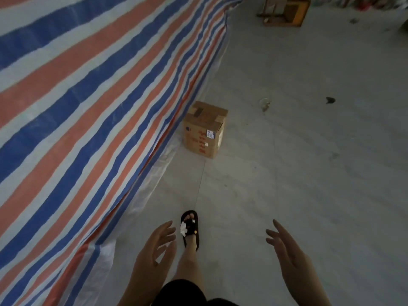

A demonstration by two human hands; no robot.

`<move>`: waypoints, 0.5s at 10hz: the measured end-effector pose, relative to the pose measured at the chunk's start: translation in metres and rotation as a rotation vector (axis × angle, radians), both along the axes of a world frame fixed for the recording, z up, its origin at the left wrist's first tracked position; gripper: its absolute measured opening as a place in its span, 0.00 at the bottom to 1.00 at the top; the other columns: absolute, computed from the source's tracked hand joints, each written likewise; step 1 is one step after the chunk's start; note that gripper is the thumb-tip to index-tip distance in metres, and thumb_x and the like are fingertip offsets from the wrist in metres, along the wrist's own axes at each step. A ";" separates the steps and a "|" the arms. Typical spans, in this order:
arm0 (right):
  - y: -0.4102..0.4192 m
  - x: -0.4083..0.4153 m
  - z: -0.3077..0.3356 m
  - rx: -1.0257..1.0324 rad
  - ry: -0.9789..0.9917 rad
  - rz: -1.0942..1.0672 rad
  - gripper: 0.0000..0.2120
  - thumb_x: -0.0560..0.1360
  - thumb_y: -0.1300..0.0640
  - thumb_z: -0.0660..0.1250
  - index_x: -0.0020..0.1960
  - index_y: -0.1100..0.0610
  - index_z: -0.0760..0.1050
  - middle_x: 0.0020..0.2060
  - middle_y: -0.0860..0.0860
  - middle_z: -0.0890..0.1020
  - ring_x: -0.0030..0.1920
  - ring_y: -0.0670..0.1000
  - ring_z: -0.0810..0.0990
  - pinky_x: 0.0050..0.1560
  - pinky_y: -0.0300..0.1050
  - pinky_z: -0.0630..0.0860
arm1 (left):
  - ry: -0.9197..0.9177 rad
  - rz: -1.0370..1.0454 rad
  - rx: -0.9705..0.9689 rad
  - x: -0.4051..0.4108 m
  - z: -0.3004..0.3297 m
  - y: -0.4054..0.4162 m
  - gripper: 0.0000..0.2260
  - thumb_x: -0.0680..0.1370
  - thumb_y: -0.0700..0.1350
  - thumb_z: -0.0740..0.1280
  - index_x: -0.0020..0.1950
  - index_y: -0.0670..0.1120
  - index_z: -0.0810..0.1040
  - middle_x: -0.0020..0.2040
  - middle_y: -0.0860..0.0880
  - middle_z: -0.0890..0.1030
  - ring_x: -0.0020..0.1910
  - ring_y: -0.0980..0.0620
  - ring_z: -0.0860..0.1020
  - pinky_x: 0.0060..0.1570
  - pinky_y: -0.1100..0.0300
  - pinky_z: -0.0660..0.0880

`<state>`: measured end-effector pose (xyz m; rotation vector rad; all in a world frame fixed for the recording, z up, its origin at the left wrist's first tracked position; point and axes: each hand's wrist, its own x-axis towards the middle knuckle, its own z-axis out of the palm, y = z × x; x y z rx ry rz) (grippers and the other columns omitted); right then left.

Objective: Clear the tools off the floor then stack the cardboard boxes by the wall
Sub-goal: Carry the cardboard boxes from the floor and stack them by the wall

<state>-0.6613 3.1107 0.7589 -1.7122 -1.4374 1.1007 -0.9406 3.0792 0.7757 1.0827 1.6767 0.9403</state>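
Head view: a brown taped cardboard box (204, 130) with red print stands upright on the pale grey concrete floor (309, 173), just beside the foot of a red, blue and white striped tarpaulin sheet (88, 96) hanging along the left. Bare floor lies between it and a foot in a black sandal (190, 228). Small dark debris (330, 100) lies well right of the box; a wooden frame and yellowish box (284, 11) sit far off. Left hand (154, 246) and right hand (287, 250) reach forward, fingers relaxed and spread, holding nothing.
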 end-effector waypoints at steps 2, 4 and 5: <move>0.193 -0.042 -0.003 0.016 0.029 -0.078 0.23 0.67 0.28 0.56 0.60 0.33 0.66 0.49 0.34 0.81 0.50 0.35 0.80 0.51 0.33 0.74 | 0.082 -0.019 0.102 -0.041 0.010 0.211 0.16 0.79 0.42 0.64 0.63 0.57 0.70 0.58 0.62 0.74 0.57 0.63 0.74 0.50 0.71 0.69; 0.342 -0.066 0.006 -0.045 0.050 -0.073 0.18 0.71 0.39 0.57 0.61 0.35 0.65 0.53 0.39 0.80 0.54 0.43 0.80 0.53 0.36 0.72 | 0.031 -0.091 0.025 -0.070 0.028 0.383 0.21 0.70 0.61 0.67 0.60 0.56 0.68 0.57 0.61 0.73 0.57 0.60 0.74 0.60 0.57 0.72; 0.410 -0.062 -0.001 -0.073 -0.011 -0.067 0.23 0.68 0.28 0.55 0.61 0.33 0.64 0.53 0.35 0.79 0.54 0.40 0.80 0.49 0.28 0.72 | 0.030 -0.079 -0.037 -0.071 0.018 0.441 0.18 0.74 0.56 0.68 0.61 0.57 0.69 0.58 0.58 0.74 0.60 0.56 0.74 0.55 0.64 0.70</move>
